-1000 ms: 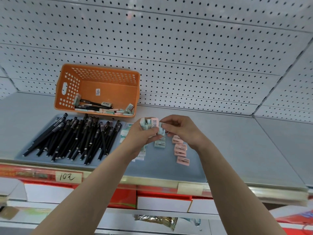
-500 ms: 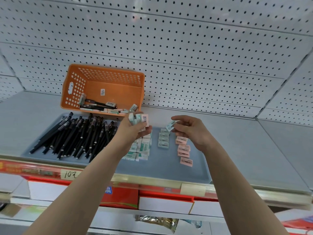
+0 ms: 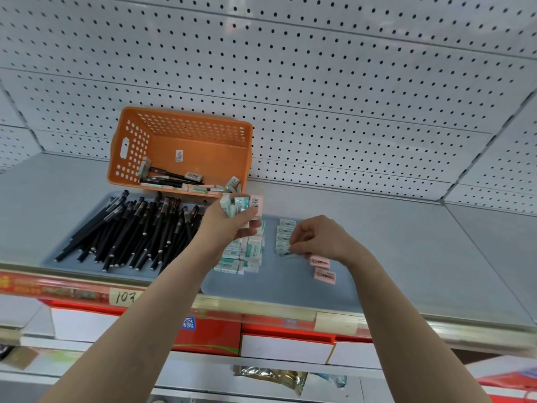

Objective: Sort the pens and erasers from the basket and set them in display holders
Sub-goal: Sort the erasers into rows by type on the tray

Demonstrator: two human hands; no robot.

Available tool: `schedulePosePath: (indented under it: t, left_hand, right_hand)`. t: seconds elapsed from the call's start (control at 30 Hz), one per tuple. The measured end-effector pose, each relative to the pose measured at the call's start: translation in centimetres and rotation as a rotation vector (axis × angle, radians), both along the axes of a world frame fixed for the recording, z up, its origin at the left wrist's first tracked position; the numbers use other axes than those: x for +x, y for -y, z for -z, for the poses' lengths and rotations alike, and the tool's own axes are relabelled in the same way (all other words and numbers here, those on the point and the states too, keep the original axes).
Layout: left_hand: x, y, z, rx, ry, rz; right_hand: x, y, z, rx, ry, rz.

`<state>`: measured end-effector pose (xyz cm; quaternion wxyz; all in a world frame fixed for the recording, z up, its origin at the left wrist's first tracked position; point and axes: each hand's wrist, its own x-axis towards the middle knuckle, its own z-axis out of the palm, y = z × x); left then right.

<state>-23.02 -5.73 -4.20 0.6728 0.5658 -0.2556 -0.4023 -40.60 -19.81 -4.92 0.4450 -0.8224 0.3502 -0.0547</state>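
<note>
My left hand (image 3: pixel 229 225) grips a bunch of erasers (image 3: pixel 242 205), green ones and a pink one, above the grey tray (image 3: pixel 290 286). My right hand (image 3: pixel 318 238) pinches a green eraser (image 3: pixel 283 252) at the near end of a short column of green erasers (image 3: pixel 286 231) lying on the tray. Pink erasers (image 3: pixel 322 269) lie just right of that column, partly under my wrist. A stack of green erasers (image 3: pixel 247 254) lies below my left hand. Black pens (image 3: pixel 136 228) are heaped on the tray's left. The orange basket (image 3: pixel 128 146) behind holds a few pens and erasers.
White pegboard (image 3: pixel 319 97) backs the grey shelf (image 3: pixel 436 242). A price strip with a handwritten label (image 3: pixel 125 296) runs along the shelf's front edge. Red and white boxes (image 3: pixel 284 341) sit on the shelf below.
My right hand took a green eraser from the bunch in my left hand and carried it down to the column on the tray. The left hand stayed raised.
</note>
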Motion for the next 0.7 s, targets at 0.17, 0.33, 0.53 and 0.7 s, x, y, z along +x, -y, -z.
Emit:
schedulePosePath:
  t: [0.17,0.33,0.53,0.7]
  left_hand:
    - [-0.1,-0.3,0.0,0.010,-0.002,0.022]
    - [-0.2,-0.5,0.0,0.014,0.010,0.030]
    - [-0.8,-0.4,-0.1,0.027,0.062,0.059]
    - [-1.2,0.0,-0.4,0.015,0.084,0.063]
  right_hand:
    - [1.0,-0.6,0.8,-0.123,-0.110,-0.034]
    - [1.6,-1.0,0.2,-0.435,-0.211,-0.041]
    - [2.5,-2.4,-2.8,0.081,0.345,0.165]
    - [2.4,-1.8,-3.5,0.234,0.466,0.181]
